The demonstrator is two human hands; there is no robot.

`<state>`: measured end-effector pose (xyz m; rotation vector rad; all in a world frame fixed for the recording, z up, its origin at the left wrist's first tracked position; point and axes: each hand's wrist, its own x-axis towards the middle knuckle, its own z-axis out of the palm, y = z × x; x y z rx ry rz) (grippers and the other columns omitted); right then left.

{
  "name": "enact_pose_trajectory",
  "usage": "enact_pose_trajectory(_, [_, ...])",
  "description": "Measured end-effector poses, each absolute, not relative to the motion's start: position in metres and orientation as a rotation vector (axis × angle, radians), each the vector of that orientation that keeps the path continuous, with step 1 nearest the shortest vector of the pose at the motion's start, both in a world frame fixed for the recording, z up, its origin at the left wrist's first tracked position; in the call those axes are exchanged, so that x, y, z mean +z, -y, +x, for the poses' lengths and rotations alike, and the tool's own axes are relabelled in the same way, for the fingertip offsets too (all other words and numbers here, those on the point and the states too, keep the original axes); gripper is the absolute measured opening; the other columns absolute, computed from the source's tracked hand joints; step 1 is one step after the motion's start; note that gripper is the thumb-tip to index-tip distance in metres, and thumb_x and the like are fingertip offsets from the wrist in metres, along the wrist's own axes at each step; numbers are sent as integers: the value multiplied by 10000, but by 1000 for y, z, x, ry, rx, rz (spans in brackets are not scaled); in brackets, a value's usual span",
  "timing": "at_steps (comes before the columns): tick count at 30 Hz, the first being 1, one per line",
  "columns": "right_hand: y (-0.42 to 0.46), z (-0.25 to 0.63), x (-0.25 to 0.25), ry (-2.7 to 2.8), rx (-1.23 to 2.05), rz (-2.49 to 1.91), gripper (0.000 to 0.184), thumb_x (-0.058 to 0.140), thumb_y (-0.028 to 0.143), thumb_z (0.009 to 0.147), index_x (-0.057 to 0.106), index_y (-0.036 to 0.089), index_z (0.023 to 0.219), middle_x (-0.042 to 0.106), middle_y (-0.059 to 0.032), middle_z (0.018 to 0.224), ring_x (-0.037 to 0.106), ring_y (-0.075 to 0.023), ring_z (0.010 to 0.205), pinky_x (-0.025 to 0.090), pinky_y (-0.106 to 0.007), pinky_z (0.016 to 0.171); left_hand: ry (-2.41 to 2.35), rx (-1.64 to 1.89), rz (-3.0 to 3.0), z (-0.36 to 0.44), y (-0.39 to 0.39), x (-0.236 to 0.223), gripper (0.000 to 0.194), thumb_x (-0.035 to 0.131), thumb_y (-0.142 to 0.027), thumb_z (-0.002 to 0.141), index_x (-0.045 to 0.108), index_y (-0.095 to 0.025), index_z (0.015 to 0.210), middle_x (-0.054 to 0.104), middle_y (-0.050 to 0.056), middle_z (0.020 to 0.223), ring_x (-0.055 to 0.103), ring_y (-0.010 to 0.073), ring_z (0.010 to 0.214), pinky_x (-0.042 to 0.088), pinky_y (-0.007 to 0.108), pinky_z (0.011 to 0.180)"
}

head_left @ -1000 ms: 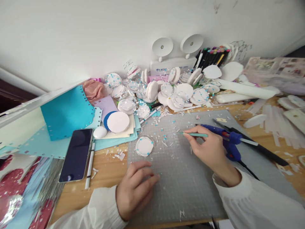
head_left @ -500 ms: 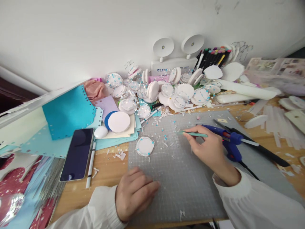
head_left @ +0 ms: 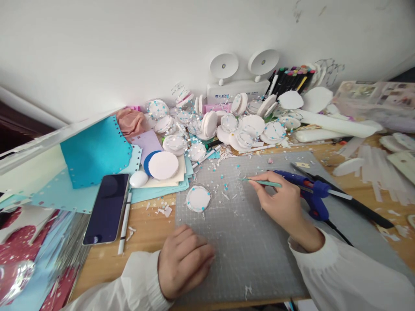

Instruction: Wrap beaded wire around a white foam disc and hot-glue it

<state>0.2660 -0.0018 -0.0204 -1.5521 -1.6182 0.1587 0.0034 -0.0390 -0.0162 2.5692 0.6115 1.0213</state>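
My right hand (head_left: 279, 201) pinches a pair of teal tweezers (head_left: 266, 183) above the grey cutting mat (head_left: 246, 250). The tweezers point left, their tips close to the mat among tiny blue and white bits; whether the tips hold a bit I cannot tell. My left hand (head_left: 185, 263) rests on the mat's near left part with its fingers curled together, and nothing shows in it. Beyond that hand lies a white disc (head_left: 198, 198) ringed with wire and small blue bits. Just right of my right hand is a blue glue gun (head_left: 319, 190) with a glue stick in its back.
Decorated white discs (head_left: 251, 123) are heaped along the wall beside a two-headed lamp (head_left: 238, 88). On the left lie a phone (head_left: 106, 209), a white pen (head_left: 125, 222) and blue paper sheets (head_left: 94, 151). Black scissors (head_left: 353, 203) and loose glue sticks (head_left: 378, 172) are on the right.
The view has shifted very slightly. My left fingers have drawn in a little. My right hand keeps its pinch on the tweezers in nearly the same place.
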Motion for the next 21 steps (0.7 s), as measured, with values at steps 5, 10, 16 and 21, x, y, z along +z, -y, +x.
enact_pose_trajectory(5, [7,266,-9,1486,326,-1482,36,641,216,801,638,227,767,686,-22,763,657,-178,750,508,-298,678,-637,1031,2509,5,39,-14,95,461,-111,861,547,-152,863,613,44,668,532,152,626,398,286,603])
enact_pose_trajectory(10, [17,260,-4,1287,839,-1304,84,692,274,777,636,217,752,620,1,686,589,-127,601,454,-248,535,-717,1015,2371,5,37,-12,218,421,-173,904,461,-181,690,489,-3,548,431,126,539,325,259,537])
enact_pose_trajectory(16, [29,238,-10,1035,1445,-1109,129,714,313,766,634,212,770,567,33,591,507,-94,536,396,-244,524,-912,899,1893,6,36,-13,105,509,-213,902,579,-156,848,514,-26,587,448,81,505,356,185,487])
enact_pose_trajectory(21, [34,228,-14,969,1616,-1082,133,721,310,764,634,209,760,540,56,544,492,-81,538,394,-245,564,-929,860,1781,10,37,-15,164,576,-214,863,616,-127,997,458,-59,553,396,61,458,334,163,444])
